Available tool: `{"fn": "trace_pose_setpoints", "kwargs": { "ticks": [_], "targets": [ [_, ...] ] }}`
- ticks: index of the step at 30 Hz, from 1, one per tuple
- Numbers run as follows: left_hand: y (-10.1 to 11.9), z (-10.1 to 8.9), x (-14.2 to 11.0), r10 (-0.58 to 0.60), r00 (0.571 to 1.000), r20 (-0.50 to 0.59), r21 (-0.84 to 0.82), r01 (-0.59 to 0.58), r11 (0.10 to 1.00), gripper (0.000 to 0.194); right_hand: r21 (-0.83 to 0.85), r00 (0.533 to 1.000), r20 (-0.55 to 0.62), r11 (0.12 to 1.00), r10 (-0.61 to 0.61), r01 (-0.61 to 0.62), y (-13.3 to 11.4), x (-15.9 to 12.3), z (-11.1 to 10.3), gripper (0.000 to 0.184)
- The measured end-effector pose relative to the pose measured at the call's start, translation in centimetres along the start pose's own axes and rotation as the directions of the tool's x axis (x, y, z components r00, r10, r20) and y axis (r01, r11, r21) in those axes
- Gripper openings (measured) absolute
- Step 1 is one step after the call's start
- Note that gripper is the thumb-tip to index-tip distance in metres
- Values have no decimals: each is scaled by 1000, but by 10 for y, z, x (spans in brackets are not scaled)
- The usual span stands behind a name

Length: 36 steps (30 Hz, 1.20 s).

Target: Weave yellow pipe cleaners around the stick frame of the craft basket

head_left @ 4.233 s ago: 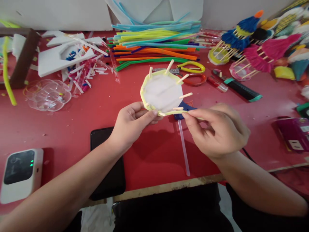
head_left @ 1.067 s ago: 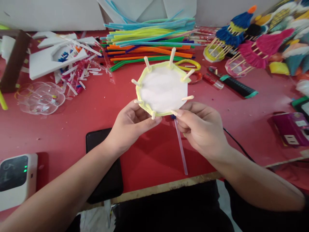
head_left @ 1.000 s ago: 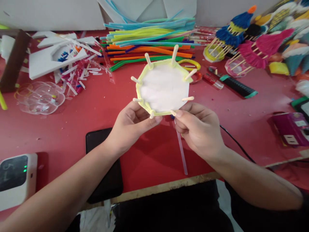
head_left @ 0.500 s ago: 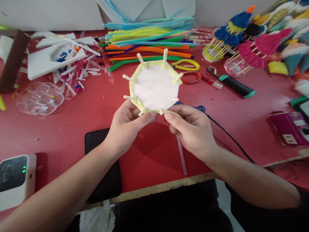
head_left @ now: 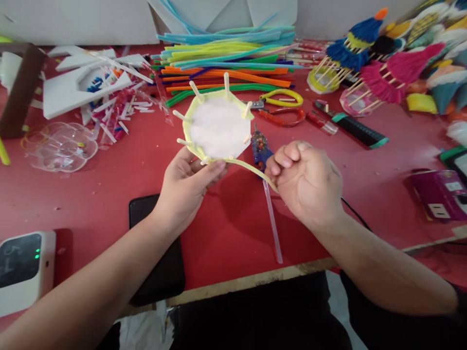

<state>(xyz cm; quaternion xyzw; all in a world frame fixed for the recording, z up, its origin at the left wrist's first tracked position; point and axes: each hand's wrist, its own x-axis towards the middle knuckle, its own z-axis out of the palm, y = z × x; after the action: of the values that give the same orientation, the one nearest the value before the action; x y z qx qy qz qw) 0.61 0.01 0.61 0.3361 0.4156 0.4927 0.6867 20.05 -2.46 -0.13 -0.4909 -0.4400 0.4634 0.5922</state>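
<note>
My left hand pinches the lower edge of a white eight-sided board between thumb and fingers. Yellow pipe cleaner lines much of the board's rim, and several short wooden sticks stand up around it. From the lower edge a loose length of the pipe cleaner curves right to the side of my right hand. That hand is closed, palm toward me with fingers curled; whether it grips the strip's end is hidden. Just behind it lies a blue glue gun, with a clear glue stick trailing toward the table edge.
Coloured pipe cleaners lie piled at the back. Scissors and a cutter knife lie right of the board. Stick-and-paper models stand at back right. A clear tray, foam scraps and a black phone-like slab are leftward.
My right hand has left the board's lower edge and moved right, its fingers curling. The pipe cleaner's loose length now shows. My left hand has shifted the board slightly left.
</note>
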Motion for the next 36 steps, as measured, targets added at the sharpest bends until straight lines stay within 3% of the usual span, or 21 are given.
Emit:
{"fn": "trace_pose_setpoints", "kwargs": {
  "ticks": [6, 10, 14, 18, 20, 25, 29, 33, 35, 36],
  "targets": [
    [1, 0, 0, -6, 1000, 9, -23, 7, 1000, 30, -28, 998, -53, 999, 19, -20, -2, -2, 2, 25],
    [0, -1, -1, -37, 999, 27, 13, 37, 999, 32, -205, 998, -38, 978, -55, 46, 1, -9, 3, 16],
    [-1, -2, -2, -76, 994, 82, 39, 73, 997, 34, -435, 973, 98, 871, -209, 231, 0, -18, 6, 28],
    [2, -1, -4, -127, 982, 140, 34, 123, 992, 40, -642, 912, 226, 651, -344, 404, -4, -20, 5, 6],
    [5, 0, -5, -154, 976, 151, 8, 154, 988, 41, -669, 871, 280, 569, -404, 479, -7, -18, 4, 8],
    [10, 3, -4, -243, 962, 120, -31, 249, 968, 21, -644, 821, 336, 524, -461, 557, -7, -16, 4, 14],
    [11, 4, -2, -263, 957, 122, -20, 267, 963, 27, -633, 813, 338, 525, -474, 569, -5, -16, 5, 14],
    [4, 2, -2, -240, 963, 122, 53, 235, 970, 39, -654, 793, 359, 473, -493, 590, -1, -15, 4, 12],
    [-4, -2, -2, -137, 987, 81, 175, 121, 977, 47, -678, 776, 375, 421, -507, 603, 1, -14, 3, 12],
    [-8, -5, -1, -25, 999, 38, 243, 15, 970, 54, -690, 770, 383, 397, -510, 605, 2, -14, 2, 13]
  ]
}}
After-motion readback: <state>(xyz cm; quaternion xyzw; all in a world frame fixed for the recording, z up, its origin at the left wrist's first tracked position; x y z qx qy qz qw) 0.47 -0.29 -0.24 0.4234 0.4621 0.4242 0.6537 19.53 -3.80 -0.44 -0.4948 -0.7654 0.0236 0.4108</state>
